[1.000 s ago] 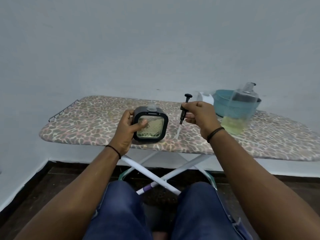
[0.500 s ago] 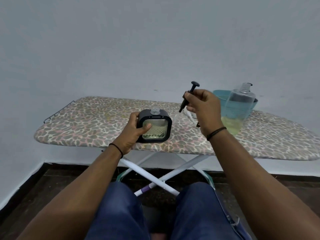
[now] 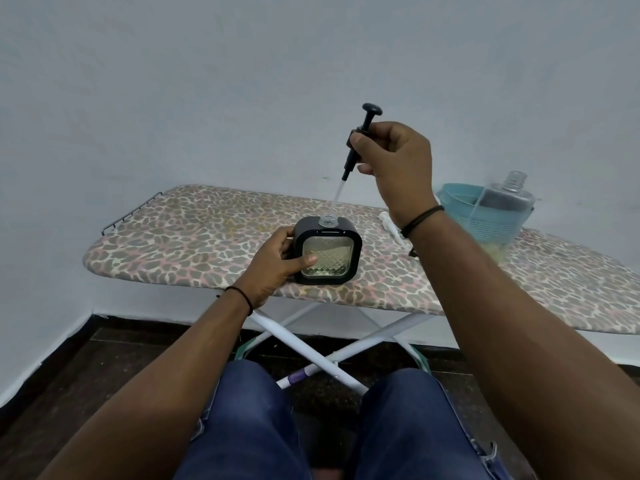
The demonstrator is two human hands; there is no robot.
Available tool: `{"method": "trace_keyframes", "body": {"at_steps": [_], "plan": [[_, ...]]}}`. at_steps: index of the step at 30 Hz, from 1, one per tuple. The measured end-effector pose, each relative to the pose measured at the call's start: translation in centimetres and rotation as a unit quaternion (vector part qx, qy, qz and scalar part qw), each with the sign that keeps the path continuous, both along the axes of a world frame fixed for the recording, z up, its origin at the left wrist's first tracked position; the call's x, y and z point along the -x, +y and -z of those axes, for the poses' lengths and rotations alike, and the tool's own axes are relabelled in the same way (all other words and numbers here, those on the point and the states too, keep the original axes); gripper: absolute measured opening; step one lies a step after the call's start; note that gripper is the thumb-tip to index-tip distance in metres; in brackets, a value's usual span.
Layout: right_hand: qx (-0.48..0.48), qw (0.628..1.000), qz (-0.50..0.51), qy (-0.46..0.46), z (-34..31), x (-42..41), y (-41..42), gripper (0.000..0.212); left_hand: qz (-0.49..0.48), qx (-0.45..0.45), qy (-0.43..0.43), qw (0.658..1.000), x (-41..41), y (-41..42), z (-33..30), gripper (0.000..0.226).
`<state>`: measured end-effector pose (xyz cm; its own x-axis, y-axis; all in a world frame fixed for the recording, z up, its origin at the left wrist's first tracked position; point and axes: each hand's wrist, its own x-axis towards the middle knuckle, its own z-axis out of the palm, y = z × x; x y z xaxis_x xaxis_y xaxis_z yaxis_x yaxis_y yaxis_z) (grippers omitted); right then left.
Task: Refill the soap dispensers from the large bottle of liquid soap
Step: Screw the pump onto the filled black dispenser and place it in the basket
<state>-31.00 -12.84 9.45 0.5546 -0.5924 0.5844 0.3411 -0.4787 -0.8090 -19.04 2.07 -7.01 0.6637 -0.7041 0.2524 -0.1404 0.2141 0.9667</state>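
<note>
1. The right hand [image 3: 398, 168] pinches a black pump [image 3: 360, 140], lifted clear, its tube tilted toward 7 o'clock above the open neck.
2. The left hand [image 3: 277, 261] grips the square soap dispenser [image 3: 327, 254] upright on the ironing board [image 3: 173, 237].
3. At 3 o'clock, the large bottle [image 3: 505, 206] stands against a teal basket [image 3: 457, 199]; a white pump [image 3: 389, 221] lies between.

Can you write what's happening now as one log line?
left hand: holds dispenser on board | right hand: holds pump above neck | bottle: untouched
</note>
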Motion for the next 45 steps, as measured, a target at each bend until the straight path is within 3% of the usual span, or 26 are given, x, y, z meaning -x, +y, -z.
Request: {"method": "trace_keyframes", "body": {"at_steps": [9, 18, 31, 35, 41, 45], "plan": [[0.009, 0.995, -0.009, 0.095, 4.0, -1.6, 0.1, 0.006, 0.002, 0.022, 0.002, 1.0, 0.2, 0.1, -0.2, 0.052], [0.014, 0.994, -0.035, 0.102, 5.4, -1.8, -0.2, 0.007, 0.018, 0.033, 0.019, 0.999, -0.1, 0.5, -0.3, 0.048], [0.019, 0.98, -0.049, 0.191, 7.1, -1.7, -0.8, 0.007, 0.008, 0.036, 0.028, 0.999, 0.1, 0.7, -0.6, 0.039], [0.014, 0.98, -0.054, 0.189, 7.3, -1.6, -0.9, 0.014, 0.01, 0.036, 0.029, 0.999, 0.0, 0.7, -0.6, 0.037], [0.029, 0.979, -0.012, 0.201, 7.8, -1.9, -0.2, 0.045, 0.014, 0.04, 0.033, 0.999, 0.1, 0.7, -0.5, 0.041], [-0.026, 0.978, -0.05, 0.203, 7.6, -1.7, -0.2, 0.041, 0.016, 0.04, 0.032, 0.999, 0.0, 0.7, -0.5, 0.041]]}}
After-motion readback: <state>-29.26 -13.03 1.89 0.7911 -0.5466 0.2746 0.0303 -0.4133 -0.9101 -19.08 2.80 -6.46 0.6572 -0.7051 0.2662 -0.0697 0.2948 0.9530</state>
